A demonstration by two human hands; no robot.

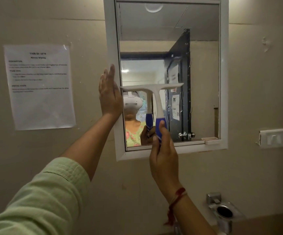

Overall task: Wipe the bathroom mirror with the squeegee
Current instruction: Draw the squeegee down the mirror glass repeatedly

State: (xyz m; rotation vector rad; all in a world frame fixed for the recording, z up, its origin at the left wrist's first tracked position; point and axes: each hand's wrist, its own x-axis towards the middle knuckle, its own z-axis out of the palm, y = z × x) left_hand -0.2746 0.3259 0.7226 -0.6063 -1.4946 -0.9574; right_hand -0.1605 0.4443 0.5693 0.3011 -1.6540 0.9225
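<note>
Head view: the squeegee [156, 92] is up against the mirror [203, 73]. Its white blade bar lies level across the left and middle of the glass, at about mid-height, and its neck runs down to a blue handle [160, 126]. The right hand [164, 155] grips that handle, fingers curled round it and thumb laid up its front. The left hand [109, 95] is flat, fingers straight and together, pressed on the left side of the white frame [223, 82].

The tool looks like light, stiff plastic, so one hand should manage it. The blue grip is the sensible place to hold, low enough to lean the blade into the glass. The blade edge is probably soft rubber and needs even pressure, or it may skip and streak. The glass is hard, slick and breakable, so push firmly but not hard.

A printed sheet [40, 87] is stuck to the wall left of the mirror.
</note>
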